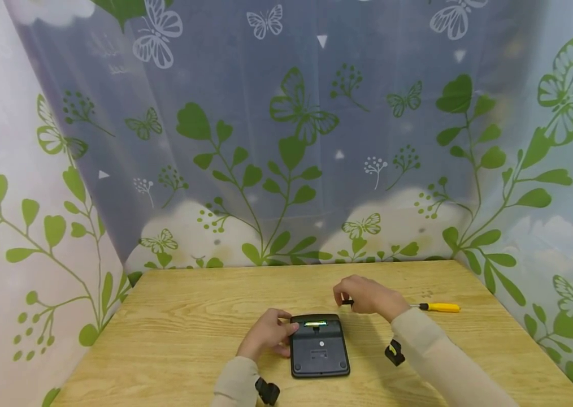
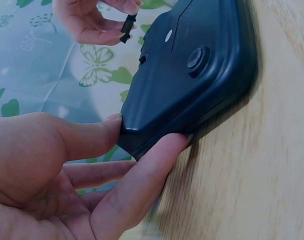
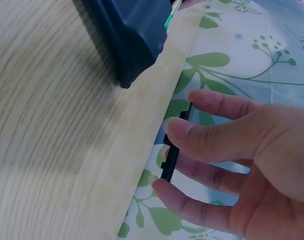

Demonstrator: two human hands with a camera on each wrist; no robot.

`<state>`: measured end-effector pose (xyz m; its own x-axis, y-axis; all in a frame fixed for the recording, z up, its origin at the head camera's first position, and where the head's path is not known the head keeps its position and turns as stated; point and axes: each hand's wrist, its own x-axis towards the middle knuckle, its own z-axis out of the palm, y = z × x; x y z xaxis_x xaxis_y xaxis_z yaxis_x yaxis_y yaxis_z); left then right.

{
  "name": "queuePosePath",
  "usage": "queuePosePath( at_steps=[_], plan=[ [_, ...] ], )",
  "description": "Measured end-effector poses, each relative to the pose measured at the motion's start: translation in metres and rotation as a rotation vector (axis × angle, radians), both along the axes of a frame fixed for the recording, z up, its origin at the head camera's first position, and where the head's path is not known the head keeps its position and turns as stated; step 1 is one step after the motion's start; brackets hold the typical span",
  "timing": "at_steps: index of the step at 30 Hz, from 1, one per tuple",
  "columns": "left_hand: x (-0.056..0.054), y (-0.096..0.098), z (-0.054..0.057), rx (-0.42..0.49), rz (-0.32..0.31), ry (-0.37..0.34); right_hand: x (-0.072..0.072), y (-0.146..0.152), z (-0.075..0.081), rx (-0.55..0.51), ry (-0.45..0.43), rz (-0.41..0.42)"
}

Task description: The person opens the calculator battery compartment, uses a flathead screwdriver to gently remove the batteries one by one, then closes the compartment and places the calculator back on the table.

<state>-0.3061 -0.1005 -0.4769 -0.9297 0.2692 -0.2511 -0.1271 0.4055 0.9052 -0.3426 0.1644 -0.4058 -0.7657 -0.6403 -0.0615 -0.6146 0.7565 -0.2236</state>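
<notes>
"One dark device (image 1: 319, 338) lies underside up on the table (image 1: 190, 328), a battery (image 1: 315, 324) showing in an uncovered slot near its far end. What could go wrong?"

"Tipping, I'd say. The left hand (image 1: 266, 333) grips the far left corner, thumb on top and fingers along the side; if that corner were lifted sharply, the battery could roll out — nothing covers it."

"And the right hand (image 1: 365, 294)?"

"It pinches a small black cover (image 3: 170, 162) between thumb and fingertips, beyond the device's far right corner and apart from it. The piece looks thin, with small notches along one edge, so a hard squeeze might crack it, and a loose one might drop it."

"Anything in the way?"

"The left thumb, perhaps: it sits near the slot's left end and could crowd anything brought there. Farther right lies a yellow-handled screwdriver (image 1: 441, 307). Its tip end seems hidden behind the right sleeve (image 1: 426, 339) — I can't tell where it stops — and a sweep of that arm might knock it."

"Past that?"

"Black wrist mounts (image 1: 394, 353) that could snag on something, then a butterfly-patterned curtain (image 1: 225, 79) behind the table, well apart from the work."
</notes>
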Motion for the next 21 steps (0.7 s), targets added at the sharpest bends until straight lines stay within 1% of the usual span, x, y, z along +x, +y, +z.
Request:
queuePosePath(
  at_steps=[7,12,15,21],
  plan=[
    [0.000,0.000,0.001,-0.004,0.004,-0.012,-0.004,0.007,-0.006,-0.001,-0.015,-0.020],
    [-0.001,0.001,0.000,-0.003,0.008,-0.014,-0.006,0.011,-0.009,0.001,-0.008,-0.019],
    [-0.001,0.001,0.000,-0.004,0.011,-0.016,-0.007,0.013,-0.010,-0.003,-0.003,-0.008],
    [-0.001,0.001,0.001,-0.011,0.008,-0.021,-0.008,0.015,-0.009,0.002,-0.008,-0.022]
  ],
)
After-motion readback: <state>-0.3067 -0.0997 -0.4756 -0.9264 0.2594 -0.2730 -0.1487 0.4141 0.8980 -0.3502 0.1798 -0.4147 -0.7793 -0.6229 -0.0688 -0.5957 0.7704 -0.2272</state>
